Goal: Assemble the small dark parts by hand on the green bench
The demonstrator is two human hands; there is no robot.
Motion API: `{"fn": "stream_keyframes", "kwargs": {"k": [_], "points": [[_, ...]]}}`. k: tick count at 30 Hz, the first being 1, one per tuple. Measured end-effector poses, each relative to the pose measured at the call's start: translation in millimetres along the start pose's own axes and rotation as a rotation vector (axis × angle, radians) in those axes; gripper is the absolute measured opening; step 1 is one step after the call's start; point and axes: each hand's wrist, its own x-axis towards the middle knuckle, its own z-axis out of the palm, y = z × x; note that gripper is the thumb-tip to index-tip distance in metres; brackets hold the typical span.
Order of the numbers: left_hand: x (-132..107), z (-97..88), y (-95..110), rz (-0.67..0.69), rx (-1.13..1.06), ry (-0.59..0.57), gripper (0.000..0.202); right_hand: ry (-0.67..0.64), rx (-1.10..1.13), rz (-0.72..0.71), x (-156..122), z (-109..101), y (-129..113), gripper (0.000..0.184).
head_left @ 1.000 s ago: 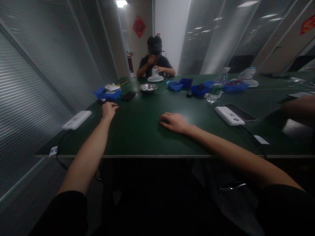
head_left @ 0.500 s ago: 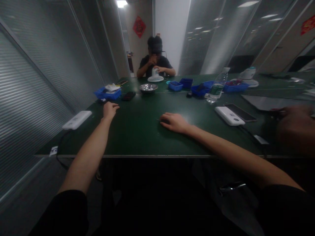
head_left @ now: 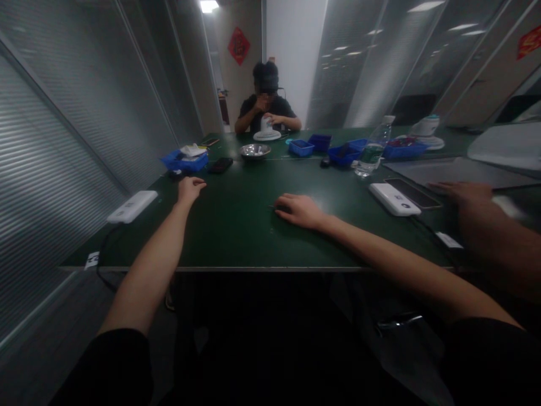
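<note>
My left hand [head_left: 190, 190] is over the left part of the green table [head_left: 236, 237], its thumb and fingertips closed in a pinch. Whatever may be between them is too small to make out. The blue tray [head_left: 186, 163] with white tissue lies just beyond it, beside a black phone-like object [head_left: 221, 165]. My right hand [head_left: 299, 211] rests on the table near the middle, fingers curled inward. A thin light line shows at its fingertips, too faint to name.
A white power bank [head_left: 133, 207] lies left, another [head_left: 394, 199] right beside a phone [head_left: 412, 193]. Farther back are a metal bowl [head_left: 255, 151], blue trays [head_left: 301, 148] and a water bottle [head_left: 374, 149]. A co-worker's hand [head_left: 469, 197] reaches in right; another person [head_left: 268, 104] sits opposite.
My left hand's fingertips have drawn together and shifted slightly. My right hand stays put. The co-worker's hand at right has moved left, and a large pale shape now shows behind it.
</note>
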Motion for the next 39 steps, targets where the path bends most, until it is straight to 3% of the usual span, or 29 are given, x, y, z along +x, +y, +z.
{"fn": "stream_keyframes", "kwargs": {"k": [6,12,17,25,39], "points": [[-7,8.9,22,0.216,0.029,-0.112,0.028,0.006,0.004,-0.008,0,3,2,0.032],[-38,18.9,69,0.602,-0.101,-0.315,0.028,0.009,0.003,-0.005,0,3,3,0.031],[-67,26.1,107,0.794,-0.261,-0.462,0.031,-0.004,0.014,0.004,0,0,0,0.031],[-93,32.2,137,0.914,-0.386,-0.574,0.031,0.005,0.003,0.003,-1,-1,-1,0.032],[-100,34.5,143,0.948,-0.431,-0.593,0.022,0.016,0.000,0.001,0,3,2,0.033]]}}
